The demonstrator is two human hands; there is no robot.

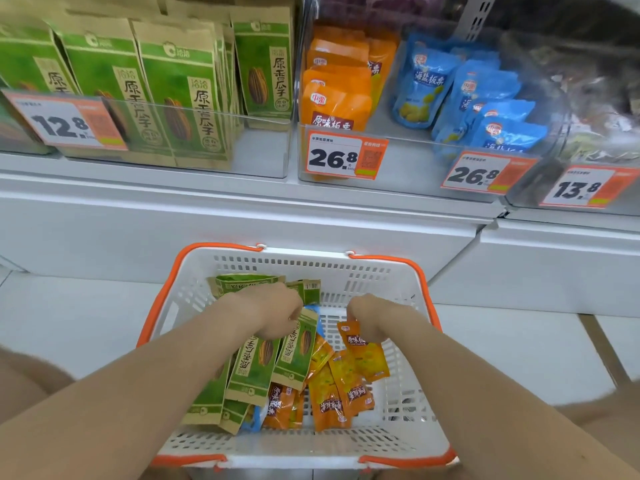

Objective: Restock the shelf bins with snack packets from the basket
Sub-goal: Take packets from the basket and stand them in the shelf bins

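While in basket [346,271], packet [365,356] under fingers [353,315]

One white basket [381,278] carries two orange handles [398,261]. Two hands are in it, the left hand [273,313] and the right hand [367,317]. Inside it lie about six green sunflower-seed packets [256,365], about six orange chestnut packets [329,403], and the corners of two blue packets [252,419]. Above it, at least three clear shelf bins [207,147] bear four price tags [341,157]. The bins show four rows of shelved green packs [180,98], roughly five shelved orange packs [336,102] and about five shelved blue pouches [426,84].
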